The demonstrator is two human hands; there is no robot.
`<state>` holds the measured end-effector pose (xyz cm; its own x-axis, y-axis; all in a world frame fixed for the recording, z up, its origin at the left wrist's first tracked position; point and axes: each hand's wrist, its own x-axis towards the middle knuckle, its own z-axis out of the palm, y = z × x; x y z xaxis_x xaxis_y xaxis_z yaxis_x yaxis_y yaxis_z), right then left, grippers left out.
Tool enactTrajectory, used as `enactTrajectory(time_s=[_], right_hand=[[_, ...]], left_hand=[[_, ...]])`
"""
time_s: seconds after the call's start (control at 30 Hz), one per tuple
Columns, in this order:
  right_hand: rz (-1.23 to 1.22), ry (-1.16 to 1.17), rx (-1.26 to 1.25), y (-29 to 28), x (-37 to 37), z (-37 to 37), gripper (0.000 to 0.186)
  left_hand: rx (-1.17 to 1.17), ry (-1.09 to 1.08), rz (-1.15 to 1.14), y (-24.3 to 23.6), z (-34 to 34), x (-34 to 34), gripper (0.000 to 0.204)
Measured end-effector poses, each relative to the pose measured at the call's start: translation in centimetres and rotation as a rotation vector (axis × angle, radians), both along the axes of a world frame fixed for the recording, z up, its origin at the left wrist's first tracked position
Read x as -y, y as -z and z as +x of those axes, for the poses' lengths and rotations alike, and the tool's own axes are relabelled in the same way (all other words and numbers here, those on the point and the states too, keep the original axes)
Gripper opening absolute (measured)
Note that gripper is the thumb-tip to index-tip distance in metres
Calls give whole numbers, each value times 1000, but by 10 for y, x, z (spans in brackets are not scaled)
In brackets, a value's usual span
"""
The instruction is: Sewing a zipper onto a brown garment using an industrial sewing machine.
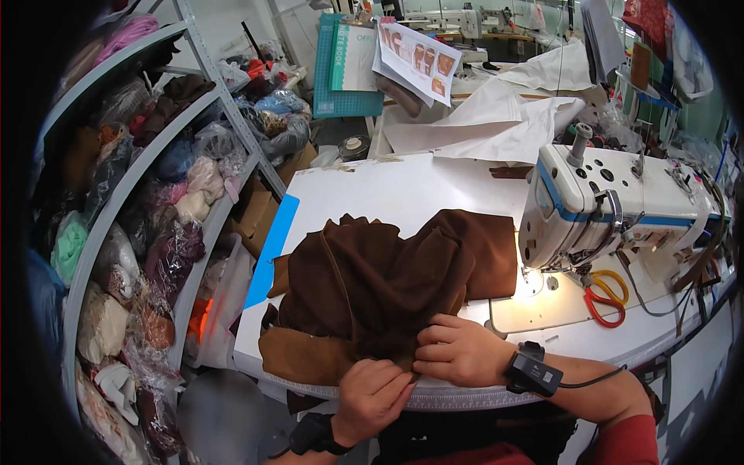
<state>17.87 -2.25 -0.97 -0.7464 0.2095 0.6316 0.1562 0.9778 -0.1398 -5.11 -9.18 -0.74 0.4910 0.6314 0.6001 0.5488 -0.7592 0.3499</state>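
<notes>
A bunched piece of dark brown fabric with lighter tan parts lies on the white sewing table. At the table's front edge my left hand is closed, its fingertips pinching the near edge of the fabric. Close beside it, my right hand has its fingers bent over the same edge, gripping the fabric. The two hands almost meet. Right of the fabric stands a white and blue sewing machine, its lamp lighting the plate under the needle.
Scissors with red and yellow handles lie by the machine. A metal shelf of bagged fabrics rises on the left. White sheet material and a teal notebook are at the back. A measuring tape runs along the table's front edge.
</notes>
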Motion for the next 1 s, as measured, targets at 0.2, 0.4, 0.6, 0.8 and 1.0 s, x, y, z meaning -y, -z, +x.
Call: enactTrajectory(time_s=[0.2, 0.4, 0.6, 0.8, 1.0], right_hand=[[-49, 14, 98, -3, 12, 12, 33], [-144, -101, 143, 2, 18, 23, 41], [-109, -48, 251, -6, 22, 17, 44], [-151, -47, 273, -9, 24, 15, 48], [-165, -1, 266, -6, 28, 17, 48]], left_hand=[[-144, -56, 91, 7, 0, 12, 24], [-206, -59, 44, 17, -10, 20, 37], [-220, -39, 27, 21, -13, 21, 45], [-217, 55, 53, 31, -30, 28, 43], [-209, -23, 27, 39, -24, 33, 39]])
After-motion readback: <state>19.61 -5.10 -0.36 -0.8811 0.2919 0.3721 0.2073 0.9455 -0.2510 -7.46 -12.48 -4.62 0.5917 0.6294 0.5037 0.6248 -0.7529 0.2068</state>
